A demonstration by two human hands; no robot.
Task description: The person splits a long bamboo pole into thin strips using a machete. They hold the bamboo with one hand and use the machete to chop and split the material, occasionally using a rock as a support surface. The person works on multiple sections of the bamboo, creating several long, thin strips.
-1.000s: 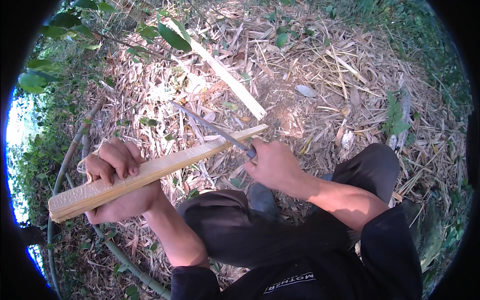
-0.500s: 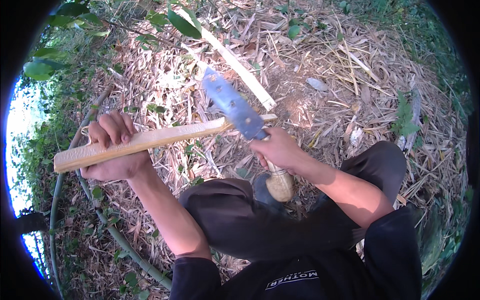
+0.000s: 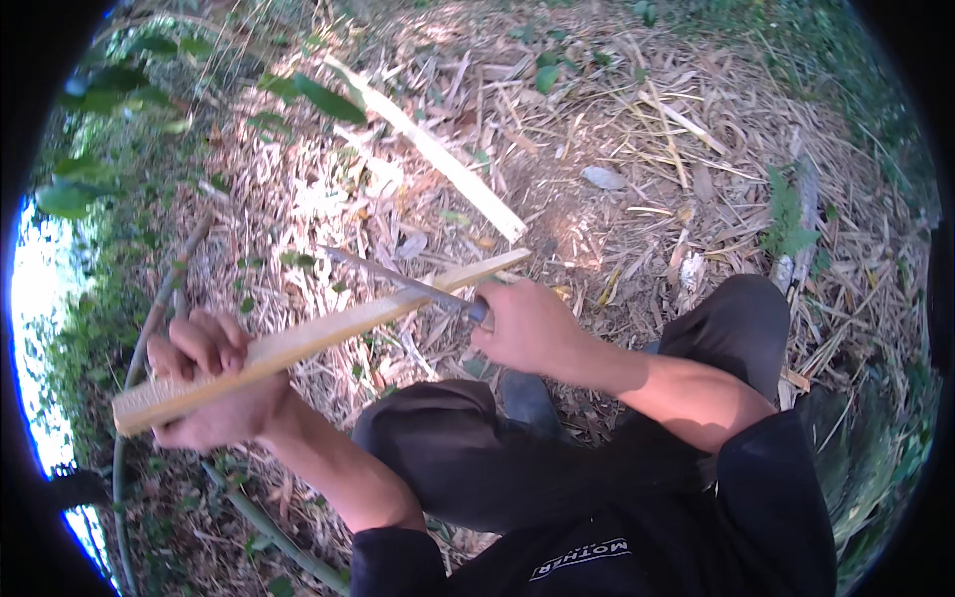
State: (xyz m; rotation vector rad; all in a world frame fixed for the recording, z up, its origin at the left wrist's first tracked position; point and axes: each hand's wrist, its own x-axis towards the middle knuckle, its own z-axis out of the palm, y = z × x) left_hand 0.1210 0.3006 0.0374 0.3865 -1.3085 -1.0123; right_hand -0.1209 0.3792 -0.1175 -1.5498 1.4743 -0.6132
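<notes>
My left hand (image 3: 221, 383) is closed around the thick near end of a pale strip of wood (image 3: 328, 336), which slants up to the right in front of me. The fingers curl over its upper edge and the palm lies beneath. My right hand (image 3: 532, 326) grips a machete (image 3: 388, 275), its handle mostly hidden in the fist. The blade is seen nearly edge-on and crosses the strip close to its thinner far end. Whether the edge bites into the wood there, I cannot tell.
Another pale split stick (image 3: 438, 154) lies on the dry leaf litter (image 3: 617, 109) ahead. Green leaves (image 3: 328, 99) hang at the upper left. Long stems (image 3: 274, 532) run along the left side. My bent legs (image 3: 468, 458) are below, with a dark boot (image 3: 532, 403) between them.
The machete blade has turned from broad side to edge-on and swung lower, across the strip. My left hand and the strip's near end have dropped lower.
</notes>
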